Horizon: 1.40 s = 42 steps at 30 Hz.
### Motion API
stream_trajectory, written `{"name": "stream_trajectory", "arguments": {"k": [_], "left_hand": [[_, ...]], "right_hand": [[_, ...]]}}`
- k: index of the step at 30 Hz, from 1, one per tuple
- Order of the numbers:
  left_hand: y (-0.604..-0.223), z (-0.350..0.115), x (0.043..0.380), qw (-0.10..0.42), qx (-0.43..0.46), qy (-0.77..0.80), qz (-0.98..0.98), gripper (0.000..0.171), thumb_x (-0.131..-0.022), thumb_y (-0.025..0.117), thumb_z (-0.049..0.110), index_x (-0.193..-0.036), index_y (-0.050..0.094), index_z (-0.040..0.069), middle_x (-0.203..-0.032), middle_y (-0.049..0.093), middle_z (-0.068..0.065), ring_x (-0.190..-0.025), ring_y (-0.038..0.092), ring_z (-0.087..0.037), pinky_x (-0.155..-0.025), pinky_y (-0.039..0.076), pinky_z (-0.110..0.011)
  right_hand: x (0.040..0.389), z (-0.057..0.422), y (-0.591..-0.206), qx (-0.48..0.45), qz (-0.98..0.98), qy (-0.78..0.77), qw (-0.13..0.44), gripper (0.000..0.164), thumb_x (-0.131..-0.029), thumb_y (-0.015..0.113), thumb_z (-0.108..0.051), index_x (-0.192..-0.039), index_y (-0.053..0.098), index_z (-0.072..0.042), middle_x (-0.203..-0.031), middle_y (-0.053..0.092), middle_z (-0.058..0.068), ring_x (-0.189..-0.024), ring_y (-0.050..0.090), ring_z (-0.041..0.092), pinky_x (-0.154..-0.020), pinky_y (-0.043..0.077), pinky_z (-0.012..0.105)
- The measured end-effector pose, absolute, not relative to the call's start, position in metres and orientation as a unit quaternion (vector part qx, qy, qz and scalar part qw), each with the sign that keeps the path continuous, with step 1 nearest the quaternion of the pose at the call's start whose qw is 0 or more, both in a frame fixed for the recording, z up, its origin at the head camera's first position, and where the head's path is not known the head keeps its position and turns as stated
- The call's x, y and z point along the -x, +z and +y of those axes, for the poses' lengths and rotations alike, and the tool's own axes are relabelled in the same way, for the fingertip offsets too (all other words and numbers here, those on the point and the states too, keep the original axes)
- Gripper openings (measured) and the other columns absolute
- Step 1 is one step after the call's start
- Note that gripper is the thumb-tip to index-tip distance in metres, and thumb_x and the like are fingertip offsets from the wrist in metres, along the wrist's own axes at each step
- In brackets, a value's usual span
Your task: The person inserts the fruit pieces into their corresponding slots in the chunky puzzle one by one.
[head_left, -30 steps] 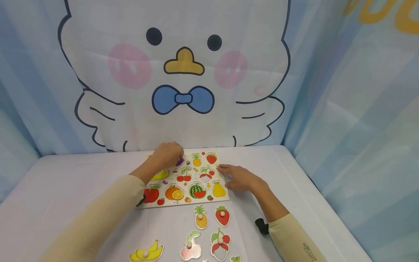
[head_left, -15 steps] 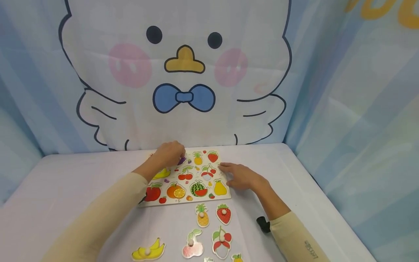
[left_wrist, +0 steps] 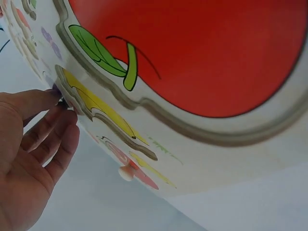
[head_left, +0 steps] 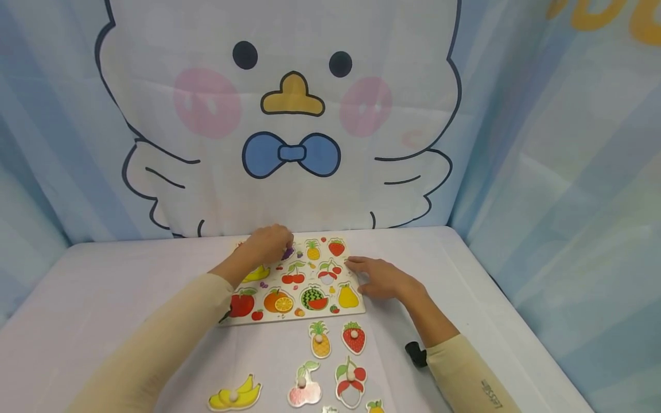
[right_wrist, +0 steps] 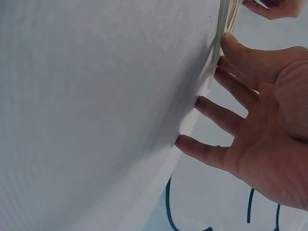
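Note:
The white fruit puzzle board (head_left: 275,278) lies at the back of the table, with printed fruit pictures. My left hand (head_left: 268,244) reaches over its upper left and pinches a grape puzzle piece (head_left: 288,253), mostly hidden by the fingers. In the left wrist view, thumb and fingertips of the left hand (left_wrist: 33,154) meet at a small purple patch (left_wrist: 56,90), beyond the banana recess (left_wrist: 103,108). My right hand (head_left: 382,278) steadies the board's right edge. Its fingers (right_wrist: 219,113) are spread, thumb at the board's edge and several fingertips on the tablecloth in the right wrist view.
In front of the board lie loose knobbed pieces: pineapple (head_left: 319,341), strawberry (head_left: 353,339), cherry (head_left: 304,393), radish (head_left: 356,374) and bananas (head_left: 234,397). More pieces are cut off below. A knobbed piece (left_wrist: 147,179) sits near the board's left edge. A curtain (head_left: 289,201) hangs behind.
Both hands stay in nearly the same place, the left at the grape piece and the right at the board's edge. The head view has shifted slightly.

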<state>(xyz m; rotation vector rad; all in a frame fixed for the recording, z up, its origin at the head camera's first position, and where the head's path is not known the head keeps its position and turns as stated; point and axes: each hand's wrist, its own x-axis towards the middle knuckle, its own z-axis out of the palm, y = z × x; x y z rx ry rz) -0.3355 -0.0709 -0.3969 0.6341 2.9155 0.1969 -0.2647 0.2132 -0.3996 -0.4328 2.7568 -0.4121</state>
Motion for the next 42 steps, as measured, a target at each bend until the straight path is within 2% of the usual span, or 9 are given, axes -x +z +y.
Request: {"name": "stream_trajectory", "arguments": {"k": [11,15,19,22,30,35,37,42], "left_hand": [[-0.403,-0.072,0.335,0.071,-0.236,0.028,0.969,0.03,-0.091,0.081,0.018,-0.119,0.071,0.016,-0.109,0.061,-0.005,-0.095,0.059,-0.021,-0.096,0.056,-0.041],[-0.4,-0.072,0.327,0.067,-0.245,0.017,0.967,0.029,-0.092,0.081,0.019,-0.118,0.07,0.019,-0.119,0.06,-0.008,-0.099,0.061,-0.023,-0.097,0.056,-0.045],[-0.399,-0.073,0.32,0.056,-0.254,0.0,0.966,0.031,-0.093,0.08,0.021,-0.122,0.07,0.019,-0.134,0.061,-0.011,-0.113,0.064,-0.028,-0.101,0.053,-0.053],[-0.401,-0.075,0.315,0.044,-0.261,-0.012,0.964,0.032,-0.092,0.08,0.023,-0.122,0.07,0.019,-0.138,0.062,-0.011,-0.118,0.064,-0.028,-0.103,0.053,-0.055],[-0.4,-0.074,0.301,0.033,-0.279,-0.009,0.96,0.028,-0.093,0.078,0.024,-0.121,0.075,0.019,-0.126,0.069,-0.005,-0.109,0.066,-0.022,-0.093,0.056,-0.044],[-0.396,-0.071,0.289,0.029,-0.29,0.005,0.957,0.023,-0.095,0.076,0.021,-0.117,0.077,0.018,-0.131,0.071,-0.006,-0.118,0.067,-0.026,-0.093,0.058,-0.043],[-0.396,-0.071,0.283,0.024,-0.294,0.004,0.955,0.02,-0.095,0.076,0.021,-0.115,0.078,0.018,-0.13,0.071,-0.005,-0.117,0.068,-0.025,-0.089,0.059,-0.037],[-0.395,-0.07,0.27,0.015,-0.305,0.016,0.952,0.015,-0.094,0.078,0.023,-0.109,0.079,0.019,-0.112,0.076,-0.001,-0.097,0.066,-0.017,-0.072,0.052,-0.029]], "right_hand": [[0.264,0.214,-0.398,0.148,0.964,-0.148,0.166,0.069,-0.096,0.075,-0.019,-0.158,0.046,-0.023,-0.168,0.037,-0.001,-0.155,0.035,0.033,-0.122,0.034,0.057],[0.264,0.214,-0.399,0.144,0.965,-0.146,0.166,0.069,-0.096,0.075,-0.019,-0.158,0.046,-0.024,-0.168,0.037,-0.002,-0.154,0.036,0.033,-0.121,0.035,0.058],[0.264,0.215,-0.401,0.145,0.965,-0.144,0.162,0.069,-0.095,0.076,-0.019,-0.158,0.047,-0.024,-0.168,0.038,-0.002,-0.154,0.036,0.033,-0.121,0.036,0.057],[0.264,0.214,-0.401,0.149,0.965,-0.145,0.159,0.069,-0.095,0.076,-0.019,-0.158,0.047,-0.023,-0.168,0.038,-0.001,-0.154,0.036,0.033,-0.121,0.036,0.057],[0.264,0.214,-0.401,0.152,0.964,-0.149,0.16,0.068,-0.096,0.075,-0.019,-0.158,0.047,-0.022,-0.168,0.038,0.0,-0.154,0.036,0.033,-0.121,0.035,0.056],[0.264,0.213,-0.402,0.151,0.965,-0.146,0.16,0.068,-0.096,0.076,-0.019,-0.158,0.047,-0.021,-0.168,0.038,0.0,-0.154,0.036,0.033,-0.121,0.035,0.056],[0.264,0.213,-0.402,0.149,0.965,-0.145,0.16,0.069,-0.095,0.076,-0.019,-0.158,0.047,-0.022,-0.168,0.038,-0.001,-0.154,0.036,0.033,-0.121,0.035,0.056],[0.264,0.214,-0.402,0.148,0.966,-0.142,0.159,0.069,-0.095,0.076,-0.018,-0.158,0.047,-0.023,-0.168,0.038,-0.001,-0.154,0.036,0.034,-0.121,0.036,0.057]]}}
